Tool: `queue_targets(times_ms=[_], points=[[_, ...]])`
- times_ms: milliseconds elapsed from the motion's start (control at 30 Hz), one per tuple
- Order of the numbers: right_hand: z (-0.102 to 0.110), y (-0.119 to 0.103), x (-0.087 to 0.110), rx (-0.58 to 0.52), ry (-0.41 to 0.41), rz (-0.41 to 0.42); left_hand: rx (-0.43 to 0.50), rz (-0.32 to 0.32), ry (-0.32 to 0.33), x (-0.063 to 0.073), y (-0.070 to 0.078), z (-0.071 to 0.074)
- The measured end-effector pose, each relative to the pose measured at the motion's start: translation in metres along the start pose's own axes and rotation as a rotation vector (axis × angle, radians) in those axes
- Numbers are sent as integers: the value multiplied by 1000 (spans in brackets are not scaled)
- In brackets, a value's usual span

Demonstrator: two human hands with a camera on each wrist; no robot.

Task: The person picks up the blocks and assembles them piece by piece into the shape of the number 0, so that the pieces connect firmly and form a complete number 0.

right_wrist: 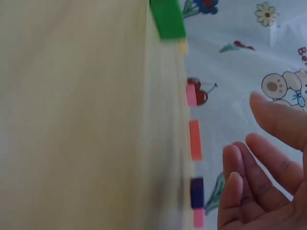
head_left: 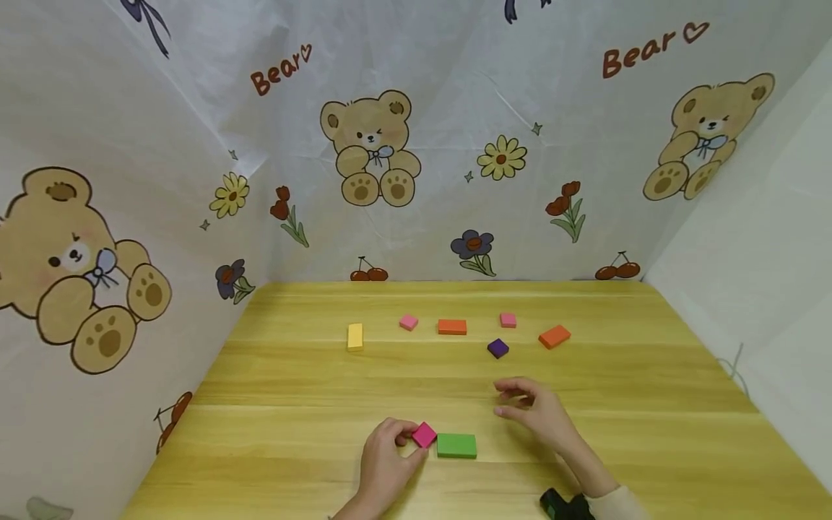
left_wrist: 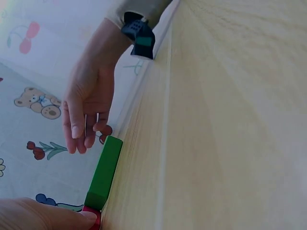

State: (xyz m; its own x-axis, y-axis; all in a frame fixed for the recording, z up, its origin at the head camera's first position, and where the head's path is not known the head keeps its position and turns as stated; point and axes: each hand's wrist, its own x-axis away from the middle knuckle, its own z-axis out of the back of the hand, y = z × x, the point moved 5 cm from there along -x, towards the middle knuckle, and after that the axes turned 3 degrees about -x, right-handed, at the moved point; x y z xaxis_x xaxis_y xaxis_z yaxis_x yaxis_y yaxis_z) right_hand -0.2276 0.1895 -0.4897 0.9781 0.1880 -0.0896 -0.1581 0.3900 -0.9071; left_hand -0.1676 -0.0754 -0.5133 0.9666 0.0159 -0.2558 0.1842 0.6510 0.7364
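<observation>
In the head view my left hand (head_left: pixel 385 462) pinches a magenta block (head_left: pixel 425 435) between thumb and fingers, low at the table's near middle. Right beside that block lies a green rectangular block (head_left: pixel 456 445), its left end at the magenta block's corner. The left wrist view shows the thumb on the red-pink block (left_wrist: pixel 94 221) against the end of the green block (left_wrist: pixel 104 172). My right hand (head_left: pixel 536 413) hovers over the table to the right of the green block, fingers loosely bent and nothing between them. A purple block (head_left: pixel 497 348) lies beyond its fingertips.
Farther back on the wooden table (head_left: pixel 292 412) lie a yellow block (head_left: pixel 354 337), two pink blocks (head_left: pixel 409 322) and two orange blocks (head_left: pixel 452 327). A bear-print cloth (head_left: pixel 442 144) hangs behind the table. A dark device (head_left: pixel 564 504) is on the right wrist.
</observation>
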Motion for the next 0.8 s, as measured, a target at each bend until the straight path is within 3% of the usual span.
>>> queue_targets(times_ms=[167, 267, 533, 800], points=[[26, 3, -33, 154, 123, 63, -1, 4, -2, -1, 0, 0], [35, 8, -52, 235, 147, 60, -4, 6, -8, -1, 0, 0], [35, 25, -86, 333, 96, -24, -3, 6, -9, 0, -2, 1], [30, 34, -97, 261, 65, -111, -14, 2, -3, -1, -2, -1]])
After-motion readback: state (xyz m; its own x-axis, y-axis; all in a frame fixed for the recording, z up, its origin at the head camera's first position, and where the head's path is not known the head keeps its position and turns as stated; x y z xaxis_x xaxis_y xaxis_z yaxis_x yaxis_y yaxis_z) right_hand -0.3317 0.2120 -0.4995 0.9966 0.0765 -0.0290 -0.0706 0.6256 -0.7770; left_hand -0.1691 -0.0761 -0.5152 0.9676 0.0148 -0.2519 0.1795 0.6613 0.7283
